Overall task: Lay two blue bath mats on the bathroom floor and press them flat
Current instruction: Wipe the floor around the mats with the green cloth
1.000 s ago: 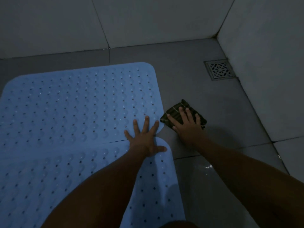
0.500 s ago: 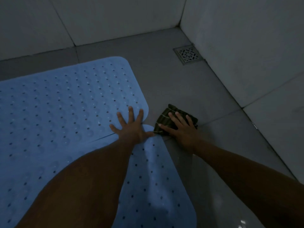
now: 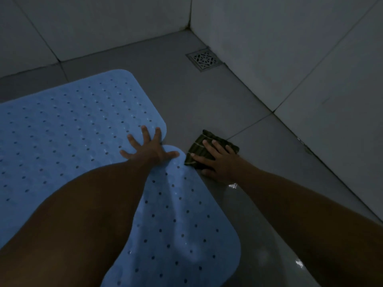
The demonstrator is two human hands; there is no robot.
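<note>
Two blue perforated bath mats lie side by side on the grey tile floor: the far mat (image 3: 68,129) and the near mat (image 3: 182,224), their rounded corners meeting in the middle. My left hand (image 3: 148,149) is spread flat, fingers apart, pressing on the seam where both corners meet. My right hand (image 3: 217,160) rests palm down on a dark green striped folded cloth (image 3: 199,146) on the bare floor just right of the mats. My left forearm hides much of the near mat.
A square metal floor drain (image 3: 204,60) sits near the far corner. Tiled walls (image 3: 310,69) close in behind and on the right. The wet floor (image 3: 259,235) glints near my right forearm.
The view has swung so the mats and drain sit further left. My left hand stays pressed on the mat corners, and my right hand has moved the cloth closer to the mats.
</note>
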